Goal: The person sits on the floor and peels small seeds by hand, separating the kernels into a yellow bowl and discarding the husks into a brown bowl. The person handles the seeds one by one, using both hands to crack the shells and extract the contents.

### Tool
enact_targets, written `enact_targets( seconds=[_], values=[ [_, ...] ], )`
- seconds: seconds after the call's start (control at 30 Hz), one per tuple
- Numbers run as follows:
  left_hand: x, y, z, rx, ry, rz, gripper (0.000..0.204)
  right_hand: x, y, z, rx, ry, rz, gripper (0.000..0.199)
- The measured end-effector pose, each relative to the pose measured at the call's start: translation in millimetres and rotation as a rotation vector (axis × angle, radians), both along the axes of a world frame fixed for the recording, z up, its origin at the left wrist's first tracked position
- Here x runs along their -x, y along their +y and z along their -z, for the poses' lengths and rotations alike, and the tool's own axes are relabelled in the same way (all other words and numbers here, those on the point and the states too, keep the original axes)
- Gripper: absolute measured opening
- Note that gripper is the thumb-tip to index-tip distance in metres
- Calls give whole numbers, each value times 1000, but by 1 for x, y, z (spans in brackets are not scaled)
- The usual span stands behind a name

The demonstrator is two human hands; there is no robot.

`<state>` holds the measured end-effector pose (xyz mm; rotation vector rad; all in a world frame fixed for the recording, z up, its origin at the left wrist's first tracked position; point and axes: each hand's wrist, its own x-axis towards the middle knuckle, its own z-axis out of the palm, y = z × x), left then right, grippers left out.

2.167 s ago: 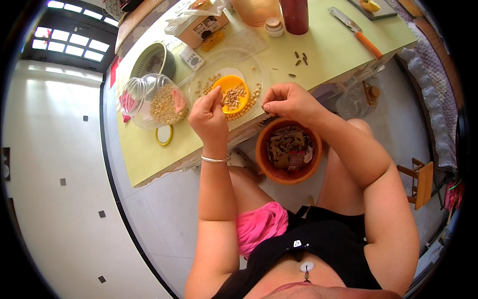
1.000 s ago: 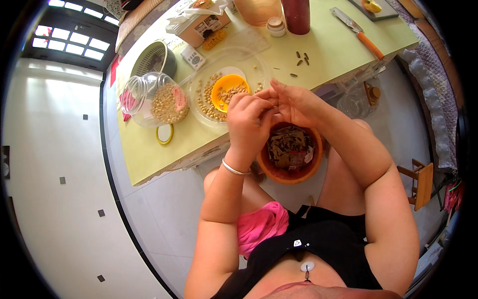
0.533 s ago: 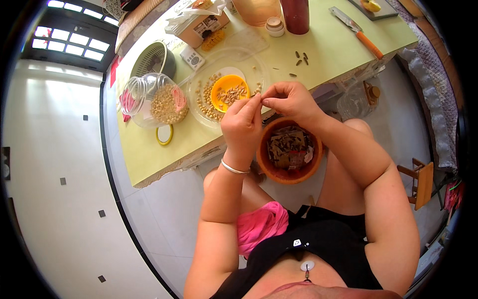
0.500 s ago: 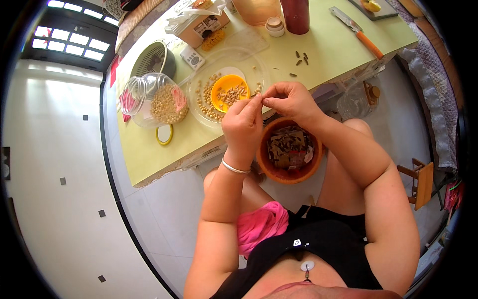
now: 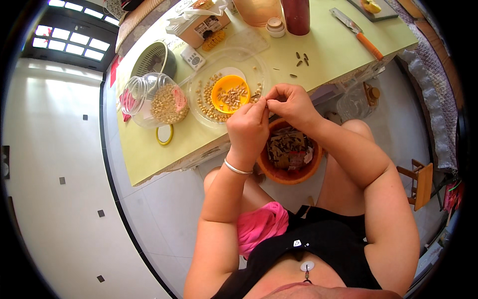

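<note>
My left hand [image 5: 247, 128] and my right hand [image 5: 293, 105] meet fingertip to fingertip at the table's near edge, both pinched closed. Whatever sits between them is too small and covered to make out. Just left of the fingertips is a yellow dish [image 5: 215, 92] holding pale shelled seeds [image 5: 233, 97]. It stands on a clear round plastic tray [image 5: 201, 70] scattered with round beige beans [image 5: 205, 97]. Under my hands, between my knees, an orange-brown bucket [image 5: 262, 167] contains dark seed shells [image 5: 289, 144] and scraps. Several dark striped seeds [image 5: 299, 63] lie on the table beyond my right hand.
A clear jar of beans [image 5: 169, 103] lies tipped at left beside a yellow-rimmed lid [image 5: 171, 134]. Behind are a green strainer bowl [image 5: 169, 62], a white remote-like device [image 5: 192, 58], a tissue box [image 5: 204, 30] and a dark red cup [image 5: 296, 17]. An orange-handled knife [image 5: 369, 46] lies at right.
Both hands have shifted slightly right and toward me, fingertips still together. The dishes and other table things have stayed put.
</note>
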<state>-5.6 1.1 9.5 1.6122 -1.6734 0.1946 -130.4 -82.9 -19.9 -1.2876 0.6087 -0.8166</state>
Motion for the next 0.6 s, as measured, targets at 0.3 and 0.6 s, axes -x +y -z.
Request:
enact_targets(
  seconds=[0.3, 0.6],
  values=[
    [-10, 5, 6, -67, 546, 134, 24, 9, -13, -8, -229, -40, -224, 5],
    [-4, 4, -4, -183, 1115, 179, 21, 8, -11, -12, -280, -86, -192, 6]
  ],
)
